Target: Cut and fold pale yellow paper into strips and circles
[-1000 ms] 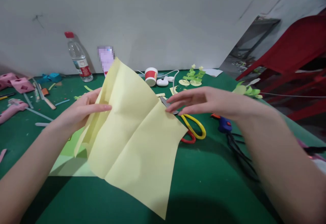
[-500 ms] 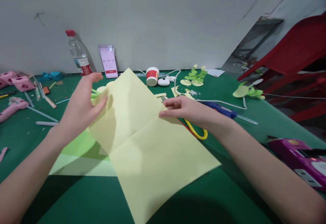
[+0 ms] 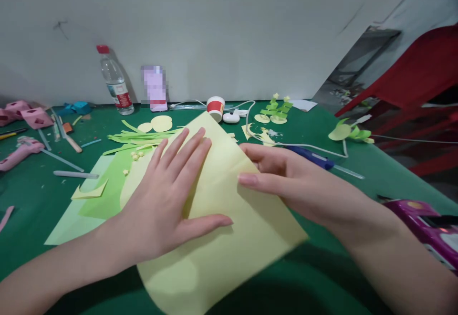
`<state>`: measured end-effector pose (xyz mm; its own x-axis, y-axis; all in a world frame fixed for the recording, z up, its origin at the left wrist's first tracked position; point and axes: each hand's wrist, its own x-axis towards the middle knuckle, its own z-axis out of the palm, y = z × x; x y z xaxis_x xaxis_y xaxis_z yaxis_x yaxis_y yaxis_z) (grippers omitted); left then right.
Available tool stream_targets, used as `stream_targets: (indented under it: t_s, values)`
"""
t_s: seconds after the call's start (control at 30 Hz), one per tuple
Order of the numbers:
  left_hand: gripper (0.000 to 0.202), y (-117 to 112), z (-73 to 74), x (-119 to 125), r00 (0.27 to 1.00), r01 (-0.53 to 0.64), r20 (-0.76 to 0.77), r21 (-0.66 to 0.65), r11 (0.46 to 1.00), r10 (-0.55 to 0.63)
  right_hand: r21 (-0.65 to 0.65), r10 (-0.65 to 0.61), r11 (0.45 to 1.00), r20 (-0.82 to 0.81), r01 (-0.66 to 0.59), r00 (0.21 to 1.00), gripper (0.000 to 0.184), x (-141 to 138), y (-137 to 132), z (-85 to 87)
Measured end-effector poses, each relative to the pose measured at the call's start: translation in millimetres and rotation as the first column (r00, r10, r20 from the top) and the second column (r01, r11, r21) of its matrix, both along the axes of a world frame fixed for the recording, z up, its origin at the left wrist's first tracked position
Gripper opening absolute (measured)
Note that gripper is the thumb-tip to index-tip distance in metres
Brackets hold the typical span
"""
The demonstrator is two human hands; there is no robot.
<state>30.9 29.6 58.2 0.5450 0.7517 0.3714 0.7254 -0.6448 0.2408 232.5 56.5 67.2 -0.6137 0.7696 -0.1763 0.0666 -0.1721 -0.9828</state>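
A sheet of pale yellow paper (image 3: 246, 238) is raised over the table in front of me, its lower left side curving. My left hand (image 3: 166, 200) lies across the sheet's face with its fingers stretched out. At the upper right edge my right hand (image 3: 286, 176) pinches the paper, thumb on top and the other fingers partly hidden behind it. Left of the sheet are thin green paper strips (image 3: 139, 138), tiny yellow stars (image 3: 136, 155) and a cut yellow scrap (image 3: 89, 191). These lie near or on green sheets (image 3: 64, 224).
Along the wall stand a water bottle (image 3: 118, 86), a phone (image 3: 155, 88) and a tilted paper cup (image 3: 215, 109). A blue glue gun (image 3: 311, 156), white cable (image 3: 315, 147) and purple power strip (image 3: 418, 219) lie to the right. A pink glue gun (image 3: 21, 153) is far left.
My left hand has moved right and down from beside the paper onto its face. The sheet's crease has flattened, and the strips and stars behind it have come into view.
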Motion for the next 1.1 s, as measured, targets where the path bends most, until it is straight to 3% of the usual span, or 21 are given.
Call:
stream_targets:
  t_s: [0.07, 0.13, 0.17, 0.23, 0.3, 0.33, 0.43, 0.5, 0.6, 0.67, 0.7, 0.8, 0.87, 1.0, 1.1]
  values:
    - [0.081, -0.2, 3.3, 1.0, 0.999, 0.004, 0.046, -0.034, 0.999, -0.003, 0.095, 0.003, 0.996, -0.023, -0.001, 1.0, 0.021, 2.5, -5.7, 2.6]
    - [0.068, -1.2, 6.9, 1.3, 0.996, 0.015, 0.094, -0.097, 0.995, -0.006, 0.286, -0.073, 0.955, -0.03, 0.078, 0.997, 0.012, 3.8, -10.0, 6.4]
    - [0.06, -2.0, 8.7, 1.4, 0.994, 0.029, 0.109, -0.129, 0.991, -0.015, 0.403, -0.144, 0.903, -0.034, 0.146, 0.989, 0.011, 4.1, -11.6, 8.4]
    - [0.045, -3.7, 12.1, 1.5, 0.993, 0.058, 0.108, -0.184, 0.981, -0.038, 0.616, -0.305, 0.735, -0.073, 0.283, 0.95, 0.015, 4.4, -13.9, 12.1]
    - [0.034, -5.1, 15.1, 2.4, 0.994, 0.084, 0.087, -0.231, 0.969, -0.066, 0.745, -0.381, 0.581, -0.105, 0.327, 0.918, 0.024, 4.9, -15.5, 14.8]
    - [0.031, -5.6, 16.7, 3.2, 0.993, 0.1, 0.083, -0.249, 0.963, -0.082, 0.785, -0.374, 0.54, -0.099, 0.303, 0.922, 0.027, 5.3, -16.3, 15.7]
    - [0.024, -6.5, 23.2, 6.8, 0.985, 0.162, 0.108, -0.303, 0.939, -0.135, 0.852, -0.285, 0.488, -0.052, 0.191, 0.957, 0.023, 7.6, -19.2, 17.4]
    - [0.017, -6.6, 30.3, 9.9, 0.978, 0.198, 0.136, -0.373, 0.907, -0.157, 0.859, -0.28, 0.475, -0.06, 0.192, 0.958, 0.019, 9.7, -21.6, 18.2]
    - [0.016, -4.1, 42.5, 14.8, 0.977, 0.213, 0.151, -0.582, 0.785, -0.153, 0.819, -0.375, 0.502, -0.084, 0.279, 0.923, 0.013, 12.9, -23.2, 19.2]
    - [0.019, 1.0, 46.5, 17.4, 0.975, 0.22, 0.171, -0.685, 0.695, -0.14, 0.768, -0.415, 0.569, -0.04, 0.294, 0.909, 0.007, 13.9, -20.7, 18.8]
    - [0.02, 4.8, 46.0, 18.0, 0.973, 0.228, 0.193, -0.696, 0.68, -0.129, 0.734, -0.402, 0.622, 0.003, 0.271, 0.916, 0.005, 13.8, -17.9, 18.0]
    - [0.029, 19.2, 34.8, 17.2, 0.965, 0.22, 0.251, -0.628, 0.746, -0.074, 0.608, -0.291, 0.778, 0.123, 0.159, 0.949, 0.004, 10.6, -4.5, 12.8]
    - [0.033, 28.2, 23.4, 15.4, 0.97, 0.169, 0.242, -0.624, 0.763, -0.017, 0.545, -0.236, 0.831, 0.163, 0.112, 0.958, 0.006, 7.3, 5.4, 7.4]
    - [0.032, 37.3, 4.9, 14.2, 0.97, 0.153, 0.242, -0.678, 0.719, 0.022, 0.499, -0.119, 0.867, 0.226, -0.01, 0.967, 0.006, 1.4, 17.8, -3.7]
    - [0.03, 38.9, -2.3, 15.7, 0.967, 0.162, 0.253, -0.687, 0.708, 0.025, 0.508, -0.124, 0.861, 0.25, -0.021, 0.96, 0.009, -2.0, 20.5, -9.2]
